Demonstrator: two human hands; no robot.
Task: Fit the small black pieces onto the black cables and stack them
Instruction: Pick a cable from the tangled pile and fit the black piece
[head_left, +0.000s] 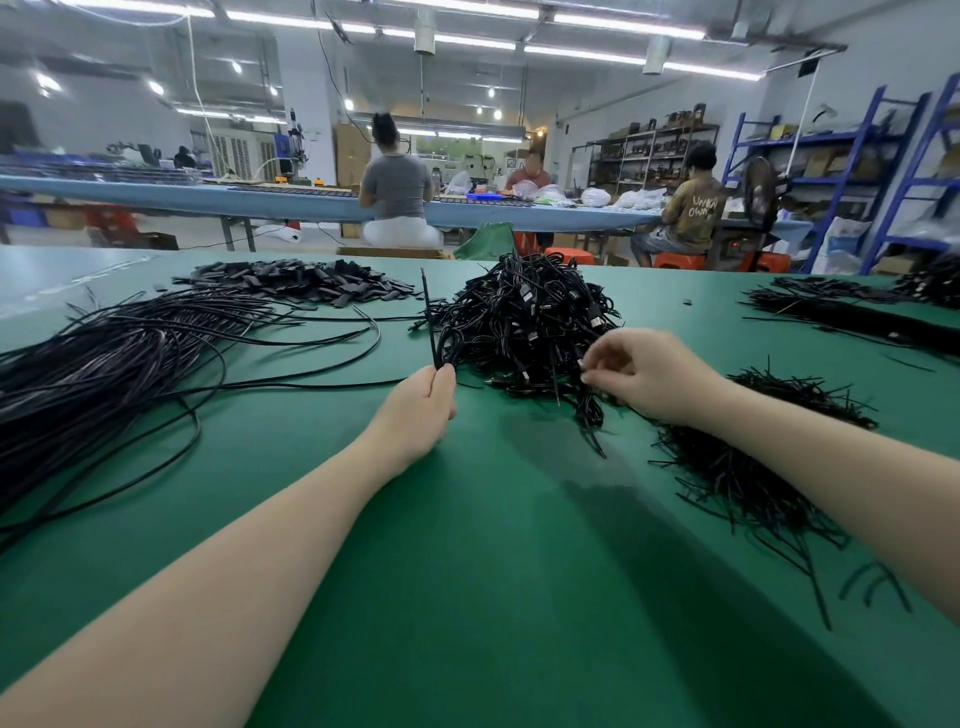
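— What have you got in each hand?

— My left hand (420, 402) pinches a thin black strip (429, 322) that stands upright beside the heap of black cables (524, 317). My right hand (649, 376) curls its fingers at the heap's right edge; whether it holds anything, I cannot tell.

— And the small pieces?

— The small black pieces (296, 280) lie piled far left; short ties (748, 467) lie under my right forearm.

— Open room?

— Bare green table (493, 597) between my forearms; long cables (104, 364) crowd the left edge.
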